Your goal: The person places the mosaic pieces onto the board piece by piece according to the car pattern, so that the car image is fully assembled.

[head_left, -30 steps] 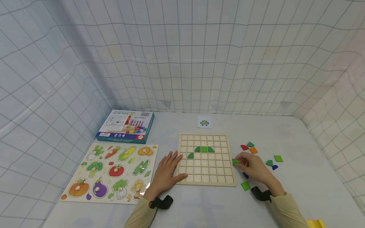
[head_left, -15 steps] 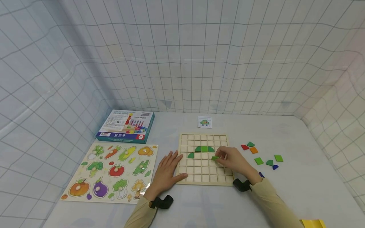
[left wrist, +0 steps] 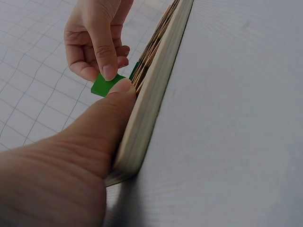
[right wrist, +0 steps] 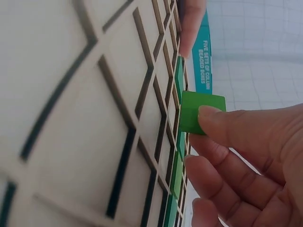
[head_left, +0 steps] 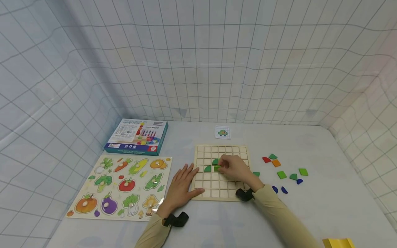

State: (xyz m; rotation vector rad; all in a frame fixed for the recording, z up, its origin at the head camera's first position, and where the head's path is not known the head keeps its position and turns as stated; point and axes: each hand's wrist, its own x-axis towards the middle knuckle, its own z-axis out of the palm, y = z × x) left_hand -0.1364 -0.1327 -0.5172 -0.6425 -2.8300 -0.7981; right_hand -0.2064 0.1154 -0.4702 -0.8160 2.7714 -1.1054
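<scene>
Left hand (head_left: 182, 187) outspread on wooden grid board (head_left: 214, 185), right hand (head_left: 234, 167) in pinch on green square (right wrist: 195, 103)

Left hand (head_left: 181, 188) lies palm-down, fingers extended and a little parted, thumb spread wide. Right hand (head_left: 234, 167) bent into a pinch, thumb against fingertips, lower fingers loosely curled. Both forearms (head_left: 280, 213), in tan sleeves (head_left: 155, 230), slant inward.

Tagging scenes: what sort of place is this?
Probably a tabletop recording booth: grid-lined sheeting surrounds the table at its back and sides, a wooden grid board lies on it, and both wrists wear black gear.
</scene>
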